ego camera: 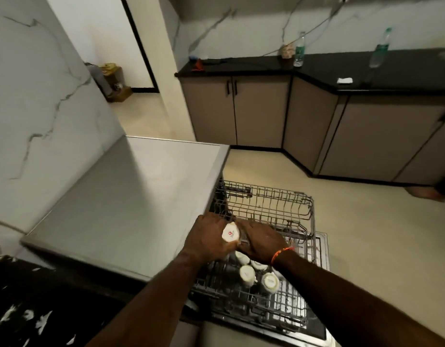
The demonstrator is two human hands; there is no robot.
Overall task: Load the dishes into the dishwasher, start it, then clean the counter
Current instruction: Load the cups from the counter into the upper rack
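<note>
The dishwasher's wire rack (279,204) is pulled out over the open door (322,249). Several white cups (269,283) stand upside down in the rack's near half. My left hand (206,237) grips another white cup (230,233), bottom up with a red logo showing, above the rack's left side. My right hand (260,241) curls against the same cup from the right, an orange thread round its wrist. The rack's far half holds nothing I can see.
The grey dishwasher top (131,196) lies to the left, a black speckled counter (28,301) nearer me. Across the floor, a black counter (316,68) on beige cabinets carries two bottles (299,50), a white cloth (344,80) and small items.
</note>
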